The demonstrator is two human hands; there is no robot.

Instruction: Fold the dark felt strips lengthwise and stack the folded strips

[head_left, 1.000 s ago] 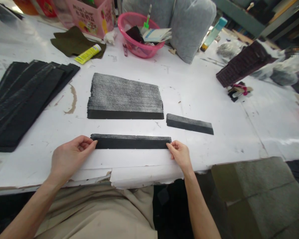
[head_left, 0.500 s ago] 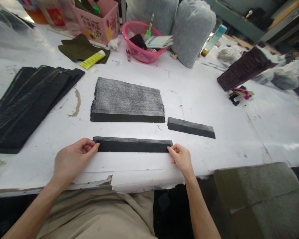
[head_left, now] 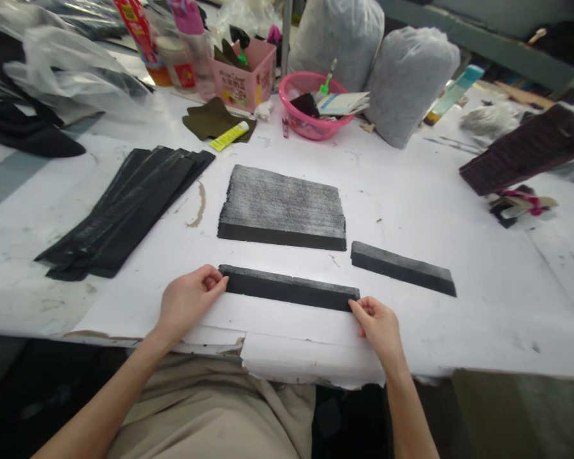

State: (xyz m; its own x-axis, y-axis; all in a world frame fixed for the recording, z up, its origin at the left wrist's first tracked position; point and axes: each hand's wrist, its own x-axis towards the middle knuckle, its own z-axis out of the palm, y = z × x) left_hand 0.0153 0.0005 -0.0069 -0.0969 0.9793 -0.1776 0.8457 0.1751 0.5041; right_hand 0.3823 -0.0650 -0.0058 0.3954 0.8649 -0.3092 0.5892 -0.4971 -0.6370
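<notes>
A long black strip [head_left: 287,290] with a speckled grey upper edge lies across the white table in front of me. My left hand [head_left: 189,299] pinches its left end between thumb and fingers. At the opposite end, my right hand [head_left: 377,324] grips the strip's corner the same way. Just beyond it is a fanned-out stack of speckled grey pieces [head_left: 284,201] with a plain black front edge. To the right, a shorter stack of black strips [head_left: 402,268] with grey edges lies at a slant.
Left of the hands lies a pile of long black pieces [head_left: 129,213]. Farther back are a yellow tube [head_left: 228,136] on dark green scraps, a pink box [head_left: 243,76], a pink basin [head_left: 316,124] and stuffed plastic bags [head_left: 406,83]. The white table's [head_left: 310,357] front edge is torn.
The camera view has turned left, so everything sits farther right in the picture. Both hands still hold the strip by its ends, with no clear movement on the table.
</notes>
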